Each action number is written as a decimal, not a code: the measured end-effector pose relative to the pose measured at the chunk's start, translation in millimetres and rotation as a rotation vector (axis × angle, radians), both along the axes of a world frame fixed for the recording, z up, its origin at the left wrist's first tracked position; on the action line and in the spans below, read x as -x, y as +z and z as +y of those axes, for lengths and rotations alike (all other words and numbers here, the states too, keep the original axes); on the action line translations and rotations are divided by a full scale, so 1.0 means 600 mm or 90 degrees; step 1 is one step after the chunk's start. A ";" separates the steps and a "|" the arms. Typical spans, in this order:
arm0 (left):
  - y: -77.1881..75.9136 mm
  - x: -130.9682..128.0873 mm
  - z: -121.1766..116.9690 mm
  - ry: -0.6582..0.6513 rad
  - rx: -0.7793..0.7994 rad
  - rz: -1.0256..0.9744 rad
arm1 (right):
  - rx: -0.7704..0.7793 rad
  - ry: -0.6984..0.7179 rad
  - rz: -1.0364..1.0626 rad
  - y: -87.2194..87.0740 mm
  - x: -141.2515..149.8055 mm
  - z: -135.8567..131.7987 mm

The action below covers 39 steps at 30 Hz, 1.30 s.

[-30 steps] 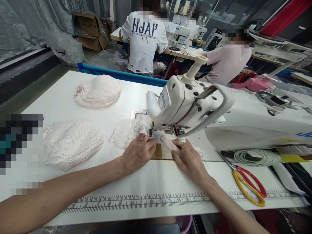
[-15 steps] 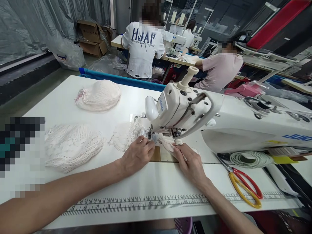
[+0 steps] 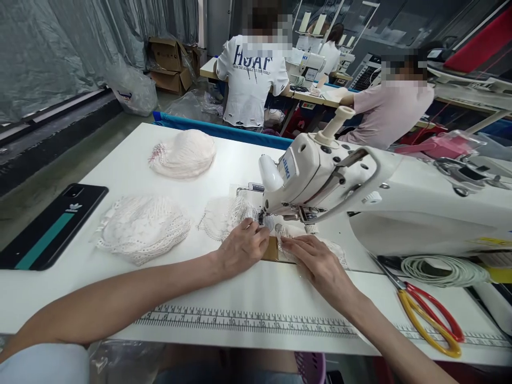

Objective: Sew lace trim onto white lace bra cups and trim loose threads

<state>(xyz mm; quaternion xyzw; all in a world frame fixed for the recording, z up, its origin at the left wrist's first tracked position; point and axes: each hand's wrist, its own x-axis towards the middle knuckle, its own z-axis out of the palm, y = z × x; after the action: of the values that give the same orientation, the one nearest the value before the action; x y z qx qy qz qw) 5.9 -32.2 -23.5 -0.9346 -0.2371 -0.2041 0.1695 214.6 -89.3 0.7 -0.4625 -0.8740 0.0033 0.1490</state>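
Observation:
Fingers curled, my left hand pinches the edge of a white lace piece right beside the needle of a white sewing machine. The lace lies gathered on the machine bed, left of the presser foot. My right hand is right of the needle, its fingers pressed together on a narrow white lace strip. Part of that strip is hidden under the hand, so I cannot see whether both lace parts are joined.
Two white lace bundles, one nearer and one farther, lie left of the machine. A black phone is at the far left. Scissors and coiled green cord lie right. Co-workers sit beyond the table.
The whole view has shifted, so the table and machine appear farther right. My right hand's fingers have gone from pinching the lace strip to lying flatter over it. My left hand stays by the needle.

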 end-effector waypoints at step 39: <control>0.006 0.000 0.002 0.013 0.017 -0.015 | 0.156 -0.121 0.267 -0.003 0.025 0.051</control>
<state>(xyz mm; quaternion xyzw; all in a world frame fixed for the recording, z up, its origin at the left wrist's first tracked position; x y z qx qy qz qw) 5.7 -30.8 -20.1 -0.9317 -0.2515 -0.2104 0.1559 199.6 -58.5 -0.8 -0.5461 -0.7699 0.1906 0.2696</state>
